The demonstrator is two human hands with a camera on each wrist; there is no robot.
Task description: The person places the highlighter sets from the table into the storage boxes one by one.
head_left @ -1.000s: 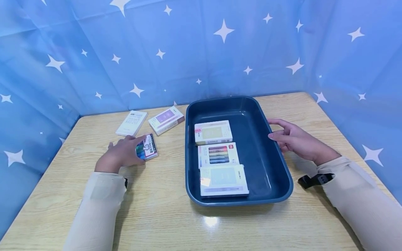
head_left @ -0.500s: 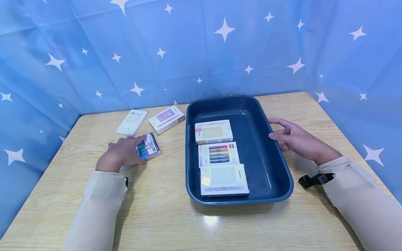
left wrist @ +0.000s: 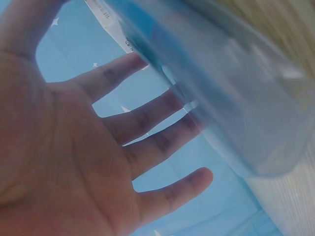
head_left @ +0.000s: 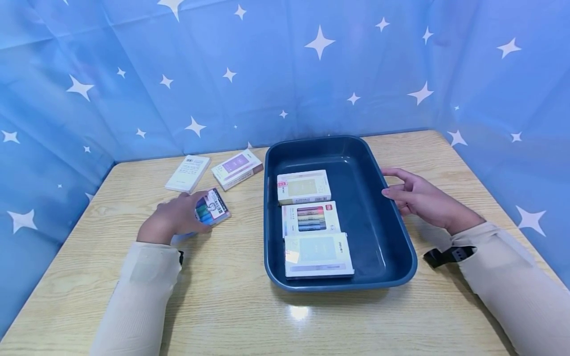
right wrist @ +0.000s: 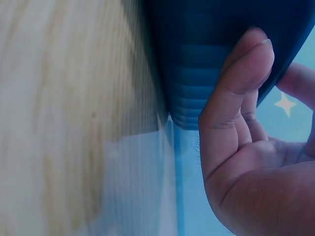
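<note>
In the head view my left hand (head_left: 179,216) holds a clear plastic case (head_left: 213,207) with blue and green sticks inside, left of the bin. The left wrist view shows fingertips (left wrist: 194,182) spread along the blurred, translucent case (left wrist: 231,98); the thumb's grip is out of sight there. My right hand (head_left: 420,200) holds the right rim of a dark blue bin (head_left: 383,237). Curled fingers (right wrist: 246,64) touch the bin's outer wall (right wrist: 192,73) in the right wrist view. Inside the bin lie a yellowish-panelled box (head_left: 304,187), a windowed box of coloured sticks (head_left: 310,219) and a pale-panelled box (head_left: 318,254).
Behind the left hand lie a white box (head_left: 187,173) with printed text and a box with a purple panel (head_left: 237,169). All stand on a wooden table (head_left: 231,306). A blue curtain with white stars (head_left: 258,64) encloses the back and sides.
The clear case has shifted slightly right with my left hand and sits a little more tilted. My right hand and the bin stay in place.
</note>
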